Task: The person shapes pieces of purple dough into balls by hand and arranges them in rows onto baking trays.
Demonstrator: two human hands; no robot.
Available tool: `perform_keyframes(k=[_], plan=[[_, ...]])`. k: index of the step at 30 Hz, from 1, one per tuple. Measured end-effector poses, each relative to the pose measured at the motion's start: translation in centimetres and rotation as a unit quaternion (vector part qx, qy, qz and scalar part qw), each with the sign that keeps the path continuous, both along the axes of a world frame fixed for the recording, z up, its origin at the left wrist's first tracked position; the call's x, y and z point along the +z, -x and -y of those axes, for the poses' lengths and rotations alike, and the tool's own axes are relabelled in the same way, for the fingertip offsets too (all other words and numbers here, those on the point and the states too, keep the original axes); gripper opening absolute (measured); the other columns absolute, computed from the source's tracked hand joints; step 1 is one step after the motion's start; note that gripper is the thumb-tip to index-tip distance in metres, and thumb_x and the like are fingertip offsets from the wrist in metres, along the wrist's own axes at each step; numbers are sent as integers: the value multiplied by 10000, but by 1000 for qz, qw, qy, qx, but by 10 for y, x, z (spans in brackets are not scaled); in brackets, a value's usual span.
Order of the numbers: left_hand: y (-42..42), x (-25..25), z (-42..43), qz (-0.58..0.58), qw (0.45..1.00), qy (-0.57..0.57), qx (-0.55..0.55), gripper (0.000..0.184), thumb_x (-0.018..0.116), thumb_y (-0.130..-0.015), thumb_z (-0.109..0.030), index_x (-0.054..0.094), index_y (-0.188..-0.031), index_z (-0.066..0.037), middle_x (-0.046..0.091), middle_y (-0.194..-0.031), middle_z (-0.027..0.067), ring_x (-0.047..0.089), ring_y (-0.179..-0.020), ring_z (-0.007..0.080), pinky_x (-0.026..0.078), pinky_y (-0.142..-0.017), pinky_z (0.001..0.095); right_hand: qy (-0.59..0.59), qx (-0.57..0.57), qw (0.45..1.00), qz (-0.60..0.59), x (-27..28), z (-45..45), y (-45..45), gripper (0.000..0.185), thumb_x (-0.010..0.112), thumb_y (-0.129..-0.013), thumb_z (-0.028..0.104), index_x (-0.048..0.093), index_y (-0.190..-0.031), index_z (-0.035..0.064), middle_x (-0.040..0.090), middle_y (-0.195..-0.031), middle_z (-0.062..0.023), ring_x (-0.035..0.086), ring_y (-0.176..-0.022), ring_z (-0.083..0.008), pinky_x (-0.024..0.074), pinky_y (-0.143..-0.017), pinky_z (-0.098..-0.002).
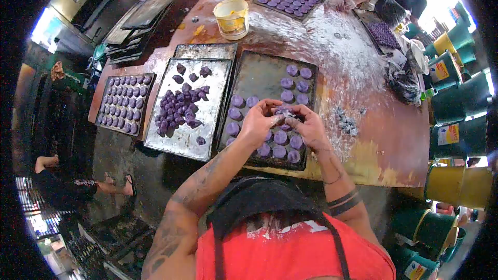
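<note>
My left hand and my right hand meet over a dark baking tray. Between them, the fingers pinch a small piece of purple dough, partly hidden by the fingertips. Flat round purple dough pieces sit on this tray, in rows to the right and near my wrists. Just left of it, a silvery tray carries a heap of darker purple lumps, with several lumps lying apart from the heap.
A smaller tray of purple rounds stands at the table's left edge. Beyond are stacked trays, a yellow-and-white bucket and scattered white flour. Another person's hands work at the far side. Large buckets line the right.
</note>
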State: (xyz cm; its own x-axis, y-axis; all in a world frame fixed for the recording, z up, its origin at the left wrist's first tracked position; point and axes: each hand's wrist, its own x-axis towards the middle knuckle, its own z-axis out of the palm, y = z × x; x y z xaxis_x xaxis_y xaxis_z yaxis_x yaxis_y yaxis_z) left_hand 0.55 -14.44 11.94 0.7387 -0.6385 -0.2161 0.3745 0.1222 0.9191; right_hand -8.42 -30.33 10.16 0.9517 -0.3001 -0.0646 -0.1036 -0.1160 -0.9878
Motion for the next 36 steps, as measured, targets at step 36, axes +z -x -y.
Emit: perform_keyframes(k=[36], plan=[[-13, -33, -23, 132, 967, -216, 25, 492, 619, -865, -40, 490, -1334, 35, 621, -1214, 160, 611, -1086, 254, 453, -978, 331, 33, -80, 995, -55, -62, -29, -47, 406, 770, -795, 254, 641, -1062, -24, 689, -1042, -173, 663, -981, -275, 509, -891, -377]])
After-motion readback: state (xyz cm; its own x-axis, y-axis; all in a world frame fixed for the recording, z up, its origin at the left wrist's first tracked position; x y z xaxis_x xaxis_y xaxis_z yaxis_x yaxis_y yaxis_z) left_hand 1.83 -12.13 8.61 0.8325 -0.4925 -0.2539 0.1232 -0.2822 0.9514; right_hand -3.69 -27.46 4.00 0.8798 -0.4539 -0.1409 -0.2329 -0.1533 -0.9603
